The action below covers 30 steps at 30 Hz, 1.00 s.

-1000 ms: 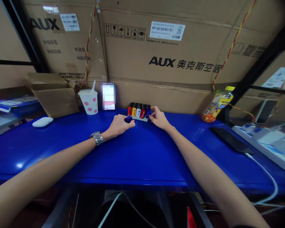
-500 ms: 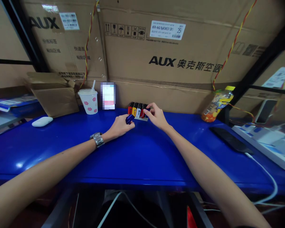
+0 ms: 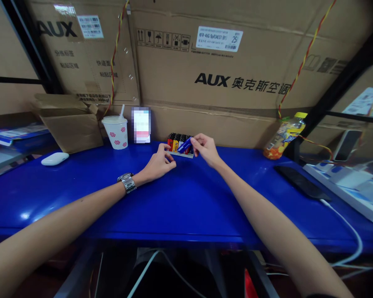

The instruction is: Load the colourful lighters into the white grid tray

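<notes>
Blue disposable lighter point(image 3: 184, 145) is now held by the right hand point(image 3: 206, 150), having been passed across from the left hand point(image 3: 158, 164) since the earlier frame.

Background is filled by AUX air-conditioner cartons point(image 3: 211, 82). Blue bench point(image 3: 81, 203) runs across the view below them. Open cardboard box point(image 3: 70, 126), white computer mouse point(image 3: 55, 159) and paper cup with straw point(image 3: 115, 132) are placed toward the left end; plastic bottle point(image 3: 284, 136) and black phone point(image 3: 301, 182) are toward the right.

White tray point(image 3: 180, 154) is set at the back edge of the bench, between the hands, with a row of upright lighters point(image 3: 175, 142) in it. Right part of the row is hidden behind the held lighter and the right hand.

Held lighter is pinched at its upper end by the right-hand fingertips. Long axis is tilted, running from lower left to upper right, with the lower end over the tray. Contact with the tray cannot be confirmed. Right hand is the nearer. Left hand, with wristwatch point(image 3: 127, 182) on the wrist, is released and loosely curled, just beside the tray's left end, holding nothing.
</notes>
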Tool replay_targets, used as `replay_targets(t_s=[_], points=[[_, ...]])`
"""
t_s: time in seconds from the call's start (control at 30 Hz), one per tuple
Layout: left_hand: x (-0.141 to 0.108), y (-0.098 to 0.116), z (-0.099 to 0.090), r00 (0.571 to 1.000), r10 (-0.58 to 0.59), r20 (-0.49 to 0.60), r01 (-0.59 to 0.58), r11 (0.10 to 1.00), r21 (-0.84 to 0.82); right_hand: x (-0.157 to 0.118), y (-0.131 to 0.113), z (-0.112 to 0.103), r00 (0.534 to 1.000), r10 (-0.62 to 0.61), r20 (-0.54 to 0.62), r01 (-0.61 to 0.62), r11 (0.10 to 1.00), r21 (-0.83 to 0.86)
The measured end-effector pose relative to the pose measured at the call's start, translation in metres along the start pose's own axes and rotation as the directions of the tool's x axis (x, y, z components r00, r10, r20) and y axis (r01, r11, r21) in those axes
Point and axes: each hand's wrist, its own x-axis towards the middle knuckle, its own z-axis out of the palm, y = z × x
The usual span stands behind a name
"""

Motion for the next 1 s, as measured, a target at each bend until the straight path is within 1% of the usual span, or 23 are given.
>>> replay_targets(t_s=[0.07,0.17,0.23,0.33,0.43,0.47,0.53,0.57,0.63,0.67,0.7,0.73,0.8,0.87,0.93,1.0], points=[[0.000,-0.001,0.000,1.000,-0.013,0.011,0.013,1.000,-0.012,0.002,0.013,-0.017,0.996,0.020,-0.084,-0.024,0.999,-0.036],[0.001,0.000,-0.001,1.000,-0.019,0.016,0.019,1.000,0.000,0.002,0.030,-0.032,0.991,0.047,-0.122,-0.059,0.994,-0.096],[0.001,0.001,-0.001,1.000,-0.020,0.022,0.020,1.000,0.006,0.001,0.036,-0.033,0.994,0.050,-0.101,-0.066,0.985,-0.158],[0.000,0.001,0.000,0.999,-0.020,0.026,0.020,1.000,0.009,0.000,0.034,-0.026,0.997,0.037,-0.071,-0.054,0.967,-0.249],[0.001,0.001,0.000,1.000,0.011,0.001,-0.011,0.999,0.046,0.000,0.026,-0.018,0.994,0.012,-0.105,-0.043,0.953,-0.299],[0.002,0.001,0.000,0.999,0.044,-0.018,-0.042,0.996,0.076,0.000,0.023,-0.017,0.992,0.003,-0.125,-0.042,0.949,-0.312],[0.006,0.001,-0.002,0.985,0.156,-0.068,-0.144,0.976,0.164,-0.001,0.020,-0.016,0.987,-0.008,-0.163,-0.048,0.942,-0.333],[0.009,0.002,-0.004,0.969,0.229,-0.095,-0.204,0.954,0.218,-0.001,0.019,-0.017,0.984,-0.009,-0.179,-0.053,0.939,-0.341],[0.020,0.003,-0.009,0.918,0.380,-0.115,-0.323,0.883,0.340,-0.001,0.020,-0.019,0.980,-0.006,-0.199,-0.066,0.934,-0.351],[0.028,0.004,-0.011,0.890,0.445,-0.101,-0.372,0.835,0.405,-0.001,0.022,-0.021,0.979,-0.002,-0.205,-0.072,0.932,-0.354],[0.036,0.005,-0.012,0.869,0.491,-0.052,-0.412,0.780,0.471,-0.001,0.024,-0.023,0.978,0.002,-0.209,-0.078,0.930,-0.358],[0.045,0.007,-0.013,0.856,0.517,0.021,-0.449,0.722,0.527,-0.001,0.025,-0.025,0.977,0.005,-0.213,-0.084,0.928,-0.362],[0.066,0.011,-0.013,0.847,0.502,0.173,-0.494,0.626,0.603,-0.001,0.029,-0.029,0.974,0.013,-0.228,-0.099,0.923,-0.371],[0.087,0.016,-0.010,0.855,0.441,0.272,-0.504,0.584,0.636,-0.001,0.032,-0.033,0.970,0.019,-0.244,-0.114,0.917,-0.383],[0.106,0.020,-0.004,0.886,0.327,0.328,-0.463,0.599,0.654,-0.001,0.034,-0.037,0.968,0.028,-0.249,-0.129,0.909,-0.396],[0.119,0.024,0.004,0.910,0.166,0.380,-0.391,0.649,0.653,-0.001,0.036,-0.040,0.971,0.052,-0.233,-0.146,0.900,-0.411]])
